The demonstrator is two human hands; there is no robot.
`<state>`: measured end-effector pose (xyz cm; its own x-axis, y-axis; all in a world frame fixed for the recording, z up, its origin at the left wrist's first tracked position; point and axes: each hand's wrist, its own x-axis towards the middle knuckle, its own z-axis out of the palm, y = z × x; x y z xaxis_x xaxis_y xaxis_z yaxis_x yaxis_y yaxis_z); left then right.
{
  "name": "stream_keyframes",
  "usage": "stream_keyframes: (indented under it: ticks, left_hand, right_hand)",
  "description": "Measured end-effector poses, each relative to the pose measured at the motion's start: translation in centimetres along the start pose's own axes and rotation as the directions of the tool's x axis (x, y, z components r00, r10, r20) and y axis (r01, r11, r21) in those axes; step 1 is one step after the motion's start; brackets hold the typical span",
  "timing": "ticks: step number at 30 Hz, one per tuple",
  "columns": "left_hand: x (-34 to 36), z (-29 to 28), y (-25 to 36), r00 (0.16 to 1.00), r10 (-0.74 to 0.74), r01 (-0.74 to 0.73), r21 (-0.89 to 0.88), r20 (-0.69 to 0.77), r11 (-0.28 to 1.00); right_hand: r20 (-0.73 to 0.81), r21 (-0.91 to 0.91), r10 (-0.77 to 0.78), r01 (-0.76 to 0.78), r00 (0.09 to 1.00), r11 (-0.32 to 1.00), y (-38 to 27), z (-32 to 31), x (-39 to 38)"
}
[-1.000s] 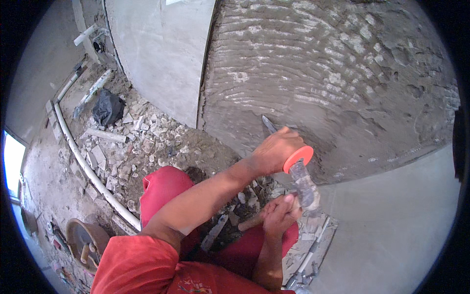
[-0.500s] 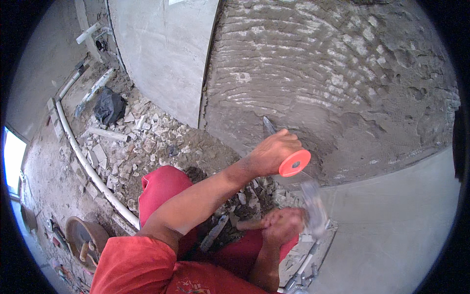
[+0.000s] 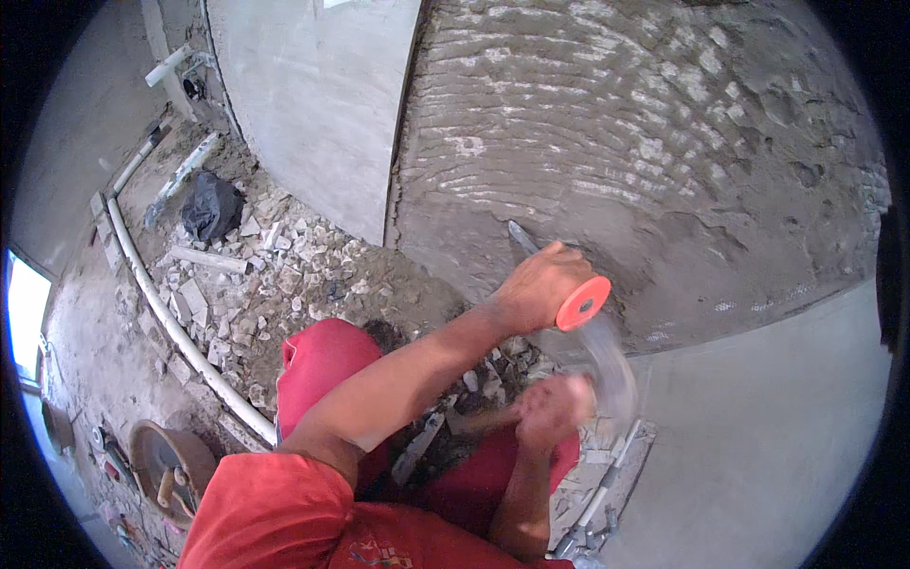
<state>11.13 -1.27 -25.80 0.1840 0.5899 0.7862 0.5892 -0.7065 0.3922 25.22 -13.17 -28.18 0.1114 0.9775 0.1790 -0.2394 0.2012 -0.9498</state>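
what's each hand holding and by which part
The left hand grips a chisel round its shaft, just below the orange guard. The right hand holds a hammer by its handle; the head is motion-blurred.

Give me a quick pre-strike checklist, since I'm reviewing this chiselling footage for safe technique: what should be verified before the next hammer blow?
1. Chisel tip set against the rough mortar wall: ok.
2. Left hand wrapped firmly around the chisel below its orange cap: ok.
3. Right hand grips the hammer: ok, though the hammer is motion-blurred.
4. Hammer head lined up with the orange cap: cannot tell, too blurred.
5. Hands gloved: not ok, both bare.
6. Footing free of debris: not ok, rubble lies around the red-clad knees.
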Motion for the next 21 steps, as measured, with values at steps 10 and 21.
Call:
stream_keyframes:
  ticks: [10, 21]
  left_hand:
    - [-0.2, -0.4, -0.3, 1.000, -0.012, 0.012, 0.013, -0.008, 1.000]
    - [0.3, -2.5, 1.8, 0.990, 0.138, -0.140, -0.099, -0.021, 0.985]
  right_hand:
    - [0.079, -0.061, -0.173, 0.178, 0.982, 0.982, 0.5, 0.0, 0.4]
    - [0.049, 0.318, -0.137, 0.115, 0.989, 0.941, -2.2, -1.6, -2.4]
